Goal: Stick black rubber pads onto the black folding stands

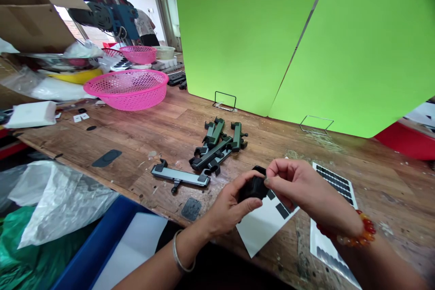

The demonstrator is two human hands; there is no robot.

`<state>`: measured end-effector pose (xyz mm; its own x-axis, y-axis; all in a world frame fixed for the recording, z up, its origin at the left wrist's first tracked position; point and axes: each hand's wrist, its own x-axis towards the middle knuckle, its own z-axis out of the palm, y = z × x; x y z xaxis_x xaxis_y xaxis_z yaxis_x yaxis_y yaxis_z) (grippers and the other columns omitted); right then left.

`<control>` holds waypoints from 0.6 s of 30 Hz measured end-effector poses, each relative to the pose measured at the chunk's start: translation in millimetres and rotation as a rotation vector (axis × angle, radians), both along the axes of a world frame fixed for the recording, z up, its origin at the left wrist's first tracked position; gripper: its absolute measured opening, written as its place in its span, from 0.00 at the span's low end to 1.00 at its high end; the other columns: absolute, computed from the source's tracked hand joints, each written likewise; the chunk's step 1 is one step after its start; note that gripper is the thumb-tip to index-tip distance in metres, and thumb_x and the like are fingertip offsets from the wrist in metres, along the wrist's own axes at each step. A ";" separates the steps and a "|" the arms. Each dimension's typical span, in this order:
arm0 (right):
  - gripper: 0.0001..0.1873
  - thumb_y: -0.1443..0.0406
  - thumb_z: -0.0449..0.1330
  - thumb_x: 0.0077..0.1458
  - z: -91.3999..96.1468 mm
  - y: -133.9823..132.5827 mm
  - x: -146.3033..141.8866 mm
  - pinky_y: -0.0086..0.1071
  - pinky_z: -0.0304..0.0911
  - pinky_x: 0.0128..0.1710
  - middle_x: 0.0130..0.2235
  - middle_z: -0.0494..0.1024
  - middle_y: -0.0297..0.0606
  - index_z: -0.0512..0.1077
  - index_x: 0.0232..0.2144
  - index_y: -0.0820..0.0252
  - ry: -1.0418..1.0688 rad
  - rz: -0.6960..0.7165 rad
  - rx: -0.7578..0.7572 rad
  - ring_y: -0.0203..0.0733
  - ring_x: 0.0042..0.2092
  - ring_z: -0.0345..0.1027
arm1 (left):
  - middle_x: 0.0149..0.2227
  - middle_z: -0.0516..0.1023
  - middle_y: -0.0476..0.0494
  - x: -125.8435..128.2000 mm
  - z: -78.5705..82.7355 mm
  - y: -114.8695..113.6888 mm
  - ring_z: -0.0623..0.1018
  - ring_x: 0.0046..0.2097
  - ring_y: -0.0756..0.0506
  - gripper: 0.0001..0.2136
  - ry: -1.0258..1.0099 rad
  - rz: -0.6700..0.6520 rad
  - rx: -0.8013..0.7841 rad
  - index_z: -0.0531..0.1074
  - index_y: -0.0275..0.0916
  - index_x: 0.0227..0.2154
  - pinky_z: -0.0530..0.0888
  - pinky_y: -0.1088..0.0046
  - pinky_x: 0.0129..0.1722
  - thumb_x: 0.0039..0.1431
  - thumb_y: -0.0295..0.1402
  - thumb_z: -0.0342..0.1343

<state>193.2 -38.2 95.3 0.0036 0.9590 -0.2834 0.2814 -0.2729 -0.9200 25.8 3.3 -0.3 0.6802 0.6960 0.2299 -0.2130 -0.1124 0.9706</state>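
Note:
My left hand (222, 206) is closed around a small black plastic part (253, 186), thumb and fingers on its sides. At that part's upper right edge, my right hand (294, 183) pinches with thumb and forefinger; whatever lies between the fingertips is too small to make out. Below both hands lies a white sheet (256, 232) with black rectangular stickers. To the left rests a long clamp-like holder (181, 176) with hooked ends and a ball-ended stem. Behind it, several similar dark green and grey holders (215, 133) are heaped together.
Green panels (244, 31) stand along the table's back, on wire feet (224, 100). Another sticker sheet (335, 183) lies right of my right hand. Pink baskets (136, 99) and a cardboard box (34, 22) occupy the left. A person (146, 25) is beside a drill press (108, 9) behind.

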 end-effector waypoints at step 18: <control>0.04 0.67 0.55 0.49 1.5 0.4 2.1 0.21 0.52 0.18 0.15 0.66 0.26 0.67 0.24 0.60 -0.005 0.058 -0.050 0.28 0.18 0.58 | 0.45 0.70 0.47 1.5 -5.2 0.0 0.68 0.44 0.47 0.20 -0.021 -0.013 -0.003 0.65 0.45 0.53 0.65 0.74 0.45 0.57 0.38 0.59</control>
<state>195.3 -37.9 96.8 -0.0503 0.9423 -0.3311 0.3031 -0.3015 -0.9040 27.4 3.3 -5.5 0.6840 0.6879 0.2426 -0.2351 -0.1070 0.9661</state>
